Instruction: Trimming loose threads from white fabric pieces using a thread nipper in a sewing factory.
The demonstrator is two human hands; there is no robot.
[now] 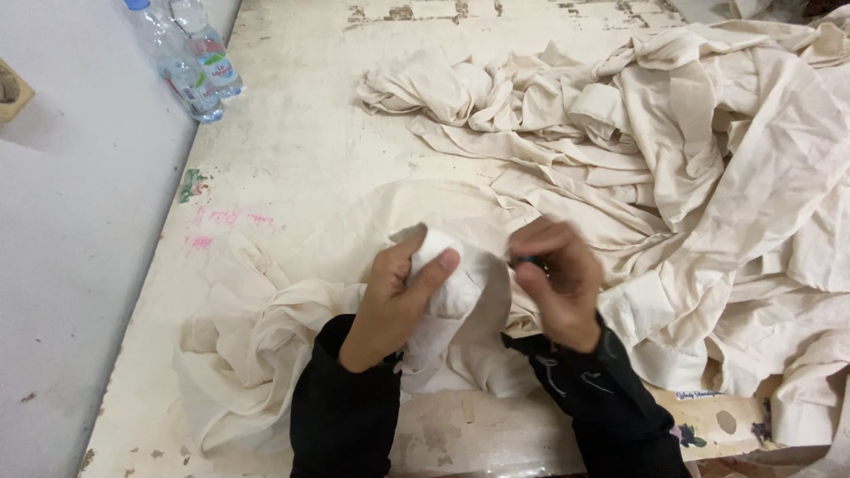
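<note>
A cream cloth garment (292, 310) lies bunched on the worn white table (292, 133) in front of me. My left hand (394, 296) grips a raised fold of this cloth, thumb and fingers closed around it. My right hand (558, 279) is closed just to the right, pinching a small dark tool (529, 262) whose tip sits at the cloth; most of the tool is hidden in the fingers. Both forearms wear black sleeves.
A large heap of similar cream garments (691, 150) covers the right and far side of the table. Two plastic water bottles (190, 57) stand at the far left edge by the wall. The table's left edge runs diagonally beside a grey floor.
</note>
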